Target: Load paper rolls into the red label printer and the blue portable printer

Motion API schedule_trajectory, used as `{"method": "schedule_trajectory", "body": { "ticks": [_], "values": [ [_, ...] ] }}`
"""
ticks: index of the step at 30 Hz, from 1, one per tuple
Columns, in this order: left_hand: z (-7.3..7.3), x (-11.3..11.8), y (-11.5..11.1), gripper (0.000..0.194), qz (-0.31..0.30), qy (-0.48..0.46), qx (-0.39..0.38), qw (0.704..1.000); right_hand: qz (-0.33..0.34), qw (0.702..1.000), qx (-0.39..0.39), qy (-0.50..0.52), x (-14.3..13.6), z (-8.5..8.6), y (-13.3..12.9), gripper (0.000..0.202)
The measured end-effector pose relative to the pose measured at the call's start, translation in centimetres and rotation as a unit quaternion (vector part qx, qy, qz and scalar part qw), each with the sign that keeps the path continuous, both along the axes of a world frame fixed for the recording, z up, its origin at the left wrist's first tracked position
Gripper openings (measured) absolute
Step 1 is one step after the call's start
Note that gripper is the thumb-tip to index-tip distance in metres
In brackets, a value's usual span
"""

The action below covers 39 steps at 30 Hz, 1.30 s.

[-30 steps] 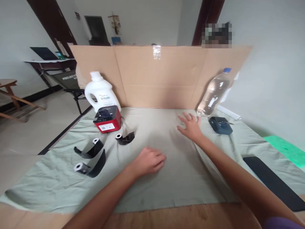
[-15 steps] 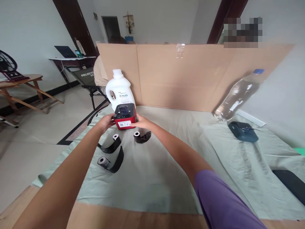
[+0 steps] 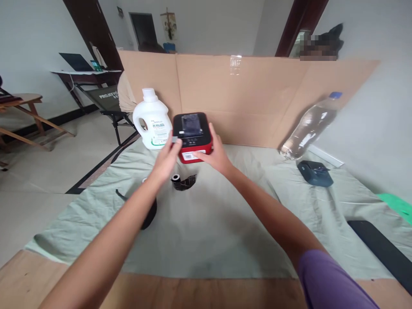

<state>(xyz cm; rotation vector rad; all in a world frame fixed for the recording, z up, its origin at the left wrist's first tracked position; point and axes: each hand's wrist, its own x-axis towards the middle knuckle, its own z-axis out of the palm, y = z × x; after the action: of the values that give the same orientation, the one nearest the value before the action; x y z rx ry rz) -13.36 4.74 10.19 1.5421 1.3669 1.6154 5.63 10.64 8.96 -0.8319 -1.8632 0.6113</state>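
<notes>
A red and black box-shaped device (image 3: 192,137) is held up between my two hands, its dark top tilted toward me and a white label on its front. My left hand (image 3: 167,158) grips its left side, and my right hand (image 3: 217,154) grips its right side with the thumb on the front. Just below, a small dark roll (image 3: 183,182) with a white core lies on the cloth, its strip curling right. More dark rolled strips (image 3: 149,215) lie farther left, partly hidden behind my left forearm.
A white jug (image 3: 156,124) stands left of the device, before a cardboard panel (image 3: 257,94). On the right are a leaning clear bottle (image 3: 305,128), a dark blue device (image 3: 314,174), a black flat object (image 3: 381,246) and a green item (image 3: 395,206). A person's head shows behind the panel.
The red and black device has been lifted off the cloth and moved right, away from the white jug, with both hands on it. The camera view has shifted slightly.
</notes>
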Motion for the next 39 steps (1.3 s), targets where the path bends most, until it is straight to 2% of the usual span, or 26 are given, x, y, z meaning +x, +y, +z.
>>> {"method": "schedule_trajectory", "body": {
  "ticks": [2, 5, 7, 9, 12, 16, 27, 32, 36, 39],
  "values": [
    [-1.0, 5.3, -2.0, 0.066, -0.032, 0.014, 0.002, 0.999, -0.037, 0.998, 0.045, -0.017, 5.2, -0.1, -2.7, 0.116],
    [-4.4, 11.6, -5.0, 0.07, -0.095, 0.006, 0.005, 0.995, -0.077, 0.993, 0.071, -0.054, 11.7, -2.0, -7.2, 0.114],
    [-7.0, 14.2, -6.5, 0.07, -0.117, -0.004, -0.003, 0.993, -0.106, 0.991, 0.047, -0.073, 14.4, -4.0, -9.7, 0.114],
    [-9.2, 15.5, -7.5, 0.068, -0.125, -0.004, -0.015, 0.992, -0.117, 0.99, 0.015, -0.074, 15.9, -6.1, -11.4, 0.112],
    [-10.9, 15.9, -8.0, 0.066, -0.129, 0.01, -0.031, 0.991, -0.112, 0.992, -0.024, -0.056, 16.3, -8.2, -12.4, 0.11],
    [-11.2, 15.6, -8.2, 0.066, -0.134, 0.018, -0.049, 0.99, -0.118, 0.991, -0.051, -0.036, 15.9, -9.2, -12.7, 0.111],
    [-11.1, 14.7, -8.5, 0.065, -0.134, 0.003, -0.112, 0.985, -0.127, 0.988, -0.084, -0.026, 15.1, -10.3, -12.9, 0.115],
    [-10.9, 14.7, -8.7, 0.064, -0.144, -0.037, -0.08, 0.986, -0.13, 0.986, -0.095, -0.034, 15.1, -10.3, -13.0, 0.118],
    [-11.2, 14.9, -8.8, 0.046, -0.148, -0.115, -0.046, 0.981, -0.127, 0.987, -0.091, -0.028, 15.2, -10.2, -12.9, 0.118],
    [-11.4, 14.9, -8.7, 0.036, -0.151, -0.116, -0.035, 0.981, -0.128, 0.988, -0.091, -0.015, 15.3, -10.0, -12.9, 0.112]
  ]
}}
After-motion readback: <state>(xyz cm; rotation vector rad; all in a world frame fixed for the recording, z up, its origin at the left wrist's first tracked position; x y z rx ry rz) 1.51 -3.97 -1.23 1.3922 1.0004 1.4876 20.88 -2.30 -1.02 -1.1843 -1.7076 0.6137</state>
